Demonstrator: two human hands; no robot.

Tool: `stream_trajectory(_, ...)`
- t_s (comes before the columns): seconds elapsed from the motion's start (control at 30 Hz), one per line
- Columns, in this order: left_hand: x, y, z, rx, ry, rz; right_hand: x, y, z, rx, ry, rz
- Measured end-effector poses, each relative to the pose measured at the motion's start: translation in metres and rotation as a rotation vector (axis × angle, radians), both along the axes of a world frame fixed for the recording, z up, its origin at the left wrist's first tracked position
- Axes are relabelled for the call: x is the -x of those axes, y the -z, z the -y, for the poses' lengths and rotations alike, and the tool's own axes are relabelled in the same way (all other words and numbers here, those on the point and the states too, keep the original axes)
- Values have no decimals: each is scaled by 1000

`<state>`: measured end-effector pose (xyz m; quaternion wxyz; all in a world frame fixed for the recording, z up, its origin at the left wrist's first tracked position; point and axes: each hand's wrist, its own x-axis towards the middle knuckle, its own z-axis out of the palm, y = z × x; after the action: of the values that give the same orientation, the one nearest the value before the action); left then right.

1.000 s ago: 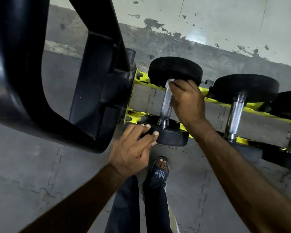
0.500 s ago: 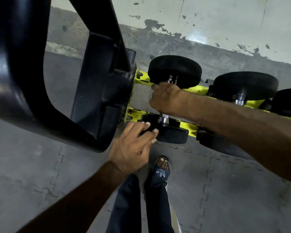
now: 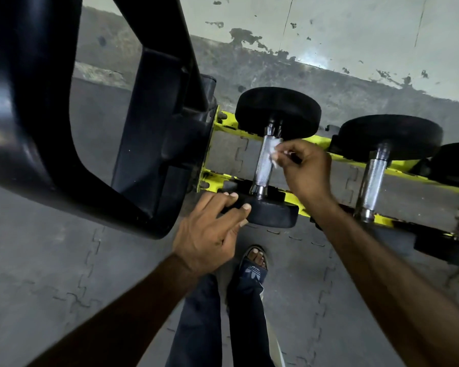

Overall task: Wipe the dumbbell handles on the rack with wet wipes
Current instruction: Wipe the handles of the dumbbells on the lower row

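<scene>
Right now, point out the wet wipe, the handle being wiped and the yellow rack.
wet wipe (image 3: 274,150): head view, the crumpled white wad.
handle (image 3: 263,166): head view, its knurled middle.
rack (image 3: 227,122): head view, the far yellow rail's left end.

Dim, wide-angle bending at edges, glare on wall (image 3: 313,58).
</scene>
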<state>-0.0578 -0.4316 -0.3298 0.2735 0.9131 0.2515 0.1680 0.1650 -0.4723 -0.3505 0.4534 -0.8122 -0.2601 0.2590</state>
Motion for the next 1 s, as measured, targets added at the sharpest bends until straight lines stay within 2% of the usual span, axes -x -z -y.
stream_trajectory(0.1,0,0,1,-4,-13,-3,-2,13,-16,-32,353,-521)
stream_trajectory(0.17,0,-1,1,-5,-12,-4,-3,19,-14,31,349,-803)
stream_trajectory(0.2,0,-1,2,-4,-12,-5,-3,18,-10,87,278,-865)
stream_trajectory(0.23,0,-2,2,-3,-14,-5,-2,17,-4,145,202,-872)
stream_trajectory(0.33,-1,-1,3,-6,-25,-1,-5,8,8,290,97,-712)
stream_trajectory(0.5,-2,-2,4,-11,-36,-3,1,-9,27,278,-15,-679)
stream_trajectory(0.63,-2,-2,4,-24,-43,1,7,-15,28,260,-131,-454)
stream_trajectory(0.7,-2,-2,5,-25,-45,8,9,-14,19,252,-315,-165)
stream_trajectory(0.77,-1,-1,6,-20,-41,16,9,-17,4,253,-611,149)
stream_trajectory(0.83,-1,-1,5,-16,-34,17,9,-30,-16,381,-917,432)
stream_trajectory(0.9,-1,0,4,-16,-29,14,14,-41,-37,568,-1111,639)
stream_trajectory(1.0,1,1,4,-6,-26,9,34,-45,-66,836,-1346,802)
